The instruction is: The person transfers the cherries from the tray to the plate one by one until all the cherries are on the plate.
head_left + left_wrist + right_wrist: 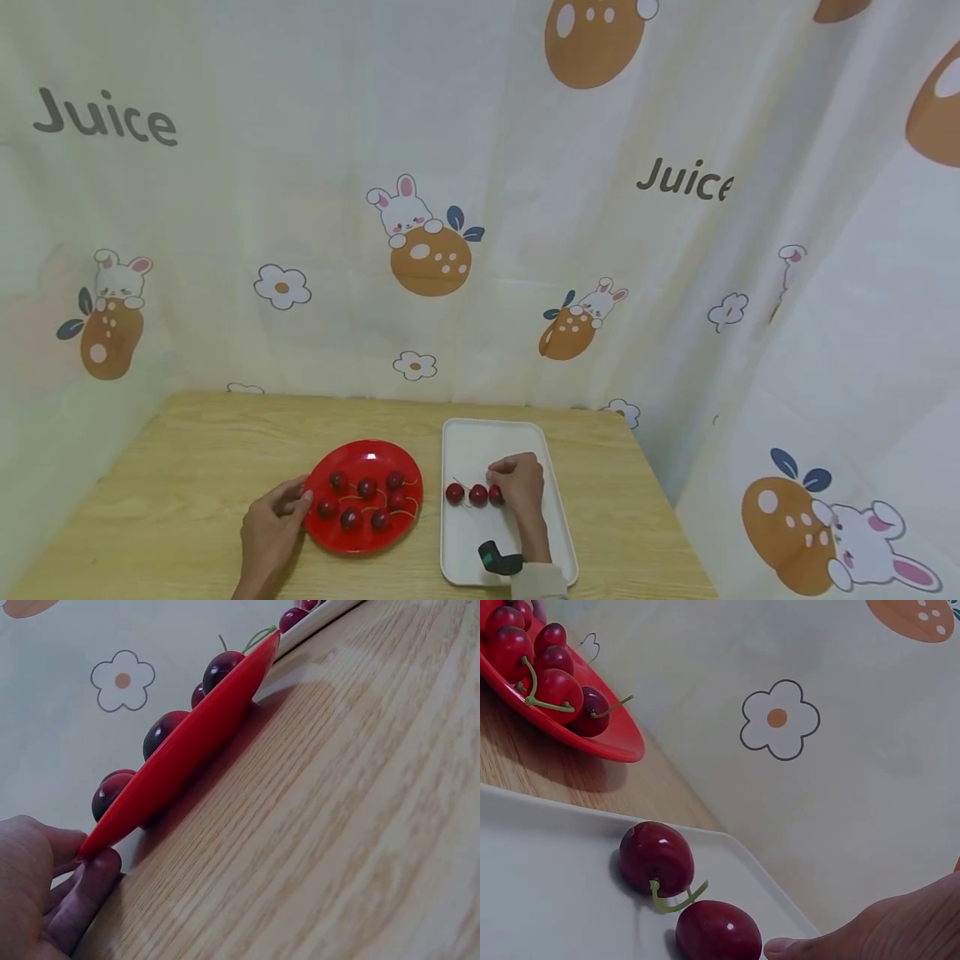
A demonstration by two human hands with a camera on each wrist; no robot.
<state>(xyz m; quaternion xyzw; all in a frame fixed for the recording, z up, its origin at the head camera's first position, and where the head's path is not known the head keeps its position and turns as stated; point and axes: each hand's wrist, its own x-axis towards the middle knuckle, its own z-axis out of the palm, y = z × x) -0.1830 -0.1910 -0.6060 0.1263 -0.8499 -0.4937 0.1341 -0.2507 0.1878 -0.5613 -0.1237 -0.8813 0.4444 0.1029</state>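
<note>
On the left, a red plate (360, 540) bears several dark red cherries (367, 487) with green stems. My left hand (272, 531) pinches its left rim between thumb and fingers; in the left wrist view the plate's near edge sits between them. A white tray (495, 557) lies to the right, with three cherries in a row across its middle: a left one (454, 493), a middle one (478, 496) and a right one (496, 495). My right hand (521, 483), fingers bent, holds the right cherry and partly hides it. In the right wrist view its thumb (787, 947) is beside a cherry (718, 931).
Plate and tray stand side by side on a wood-grain table (187, 467), a narrow gap between them. A patterned curtain (322, 208) hangs behind and at both sides. A black wrist device (498, 559) is at my right wrist, above the tray's near end.
</note>
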